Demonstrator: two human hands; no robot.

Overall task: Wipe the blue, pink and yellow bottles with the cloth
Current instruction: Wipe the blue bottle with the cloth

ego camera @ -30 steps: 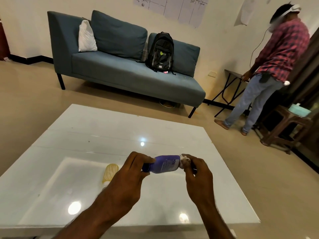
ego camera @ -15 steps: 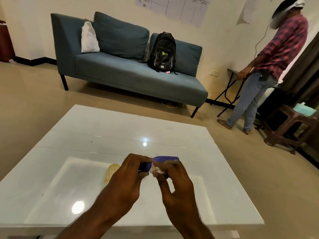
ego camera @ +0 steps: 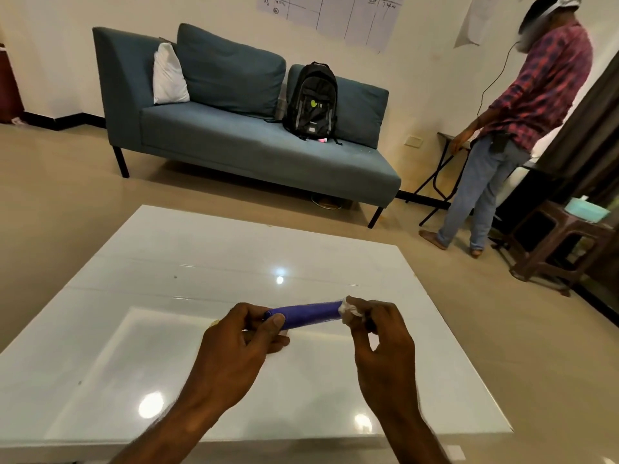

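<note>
The blue bottle [ego camera: 306,313] lies sideways in the air above the white table [ego camera: 187,262]. My left hand [ego camera: 234,349] grips its left end, by the cap. My right hand [ego camera: 382,343] pinches a small white cloth [ego camera: 350,309] against the bottle's right end. A sliver of the yellow bottle [ego camera: 211,324] peeks out behind my left hand; most of it is hidden. No pink bottle is in sight.
A blue sofa [ego camera: 254,142] with a black backpack [ego camera: 311,100] stands beyond the table. A person [ego camera: 509,128] stands at the right beside a folding table [ego camera: 445,169] and a brown stool [ego camera: 562,242].
My right hand slid the cloth from the bottle's left part out to its right end. The bottle has turned, so the label no longer shows. The yellow bottle is now mostly hidden.
</note>
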